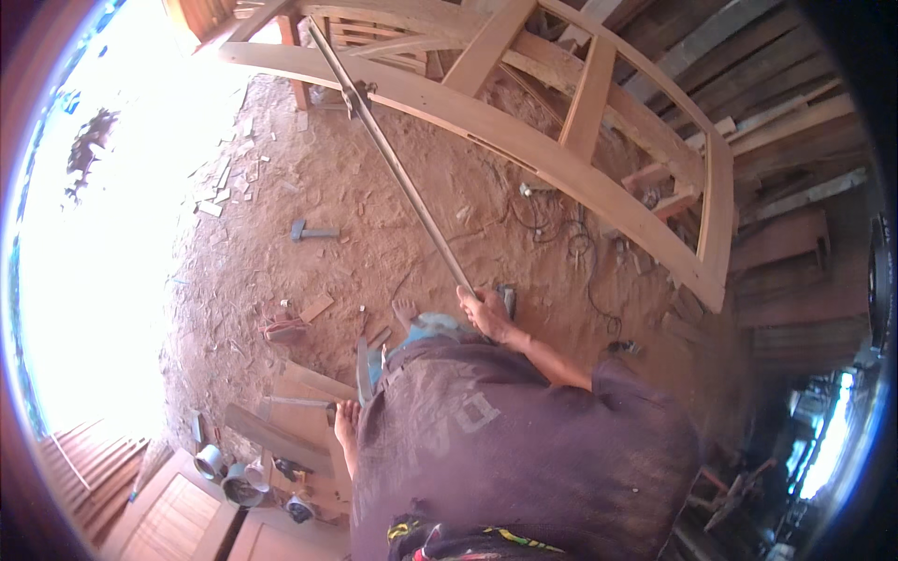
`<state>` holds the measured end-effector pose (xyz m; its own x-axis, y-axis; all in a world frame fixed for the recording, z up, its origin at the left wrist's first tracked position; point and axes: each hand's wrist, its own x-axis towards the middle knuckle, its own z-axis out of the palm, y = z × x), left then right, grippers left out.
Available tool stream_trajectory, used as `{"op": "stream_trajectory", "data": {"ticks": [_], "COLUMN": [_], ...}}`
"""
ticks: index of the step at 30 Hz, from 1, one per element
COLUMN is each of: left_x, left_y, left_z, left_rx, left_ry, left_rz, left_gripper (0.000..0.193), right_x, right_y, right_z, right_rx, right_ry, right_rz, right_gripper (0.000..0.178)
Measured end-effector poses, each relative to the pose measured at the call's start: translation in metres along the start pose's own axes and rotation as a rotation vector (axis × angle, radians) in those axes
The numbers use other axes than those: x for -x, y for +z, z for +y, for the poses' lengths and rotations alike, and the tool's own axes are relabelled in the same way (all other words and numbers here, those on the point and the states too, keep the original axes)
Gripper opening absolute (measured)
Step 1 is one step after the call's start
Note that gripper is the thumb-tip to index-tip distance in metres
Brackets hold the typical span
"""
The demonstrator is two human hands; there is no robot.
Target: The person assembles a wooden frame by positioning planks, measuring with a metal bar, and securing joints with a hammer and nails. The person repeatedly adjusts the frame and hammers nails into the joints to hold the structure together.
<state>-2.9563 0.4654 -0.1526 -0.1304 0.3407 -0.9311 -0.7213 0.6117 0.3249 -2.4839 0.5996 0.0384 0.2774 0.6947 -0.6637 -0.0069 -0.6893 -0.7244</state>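
Left hand (347,419) hangs loose, holding nothing; right hand (485,311) grips the bar clamp (393,164) — its far end could slip off the wooden frame (524,150).

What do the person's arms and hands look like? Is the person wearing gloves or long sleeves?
No gloves: both the left hand and the right hand are bare, with no rings or watch that can be seen. The loose, faded purple-brown short-sleeved shirt stops above the elbow, so the right forearm is uncovered. The left arm is mostly hidden behind the shirt, so its sleeve cannot be seen.
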Motion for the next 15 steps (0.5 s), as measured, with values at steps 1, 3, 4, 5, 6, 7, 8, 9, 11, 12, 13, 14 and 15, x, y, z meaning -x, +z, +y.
{"op": "stream_trajectory", "data": {"ticks": [1, 3, 4, 5, 6, 7, 8, 9, 11, 12, 13, 14, 15], "left_x": [-0.004, -0.016, -0.02, -0.032, -0.043, -0.047, -0.055, -0.068, -0.112, -0.126, -0.134, -0.142, -0.14], "left_y": [0.017, 0.048, 0.055, 0.074, 0.092, 0.1, 0.109, 0.123, 0.188, 0.2, 0.219, 0.236, 0.279], "left_z": [0.02, 0.054, 0.071, 0.085, 0.101, 0.117, 0.134, 0.146, 0.17, 0.192, 0.209, 0.235, 0.259], "left_rx": [-0.032, -0.095, -0.166, -0.244, -0.326, -0.393, -0.428, -0.479, -0.518, -0.516, -0.517, -0.503, -0.468], "left_ry": [0.009, 0.017, 0.008, -0.004, -0.015, -0.016, 0.0, 0.003, 0.016, 0.019, 0.012, -0.042, -0.093], "left_rz": [-0.007, -0.036, -0.035, -0.052, -0.067, -0.081, -0.114, -0.162, -0.251, -0.248, -0.248, -0.255, -0.28], "left_gripper": [0.055, 0.057, 0.058, 0.058, 0.058, 0.058, 0.057, 0.056, 0.054, 0.053, 0.052, 0.051, 0.051], "right_x": [0.0, -0.009, -0.014, -0.02, -0.021, -0.016, -0.021, -0.027, -0.036, -0.036, -0.036, -0.038, -0.048], "right_y": [0.006, 0.014, 0.021, 0.022, 0.024, 0.028, 0.032, 0.033, 0.03, 0.042, 0.052, 0.061, 0.054], "right_z": [-0.015, -0.032, -0.038, -0.046, -0.051, -0.055, -0.073, -0.07, -0.094, -0.101, -0.108, -0.115, -0.129], "right_rx": [-0.086, -0.114, -0.129, -0.152, -0.144, -0.139, -0.116, -0.092, -0.146, -0.179, -0.214, -0.246, -0.263], "right_ry": [-0.025, -0.023, -0.025, -0.028, 0.011, 0.053, 0.06, 0.037, 0.033, 0.058, 0.089, 0.117, 0.123], "right_rz": [-0.027, 0.012, 0.026, 0.058, 0.098, 0.138, 0.168, 0.226, 0.339, 0.369, 0.402, 0.433, 0.467], "right_gripper": [0.046, 0.045, 0.045, 0.044, 0.044, 0.044, 0.044, 0.045, 0.044, 0.044, 0.044, 0.044, 0.044]}}
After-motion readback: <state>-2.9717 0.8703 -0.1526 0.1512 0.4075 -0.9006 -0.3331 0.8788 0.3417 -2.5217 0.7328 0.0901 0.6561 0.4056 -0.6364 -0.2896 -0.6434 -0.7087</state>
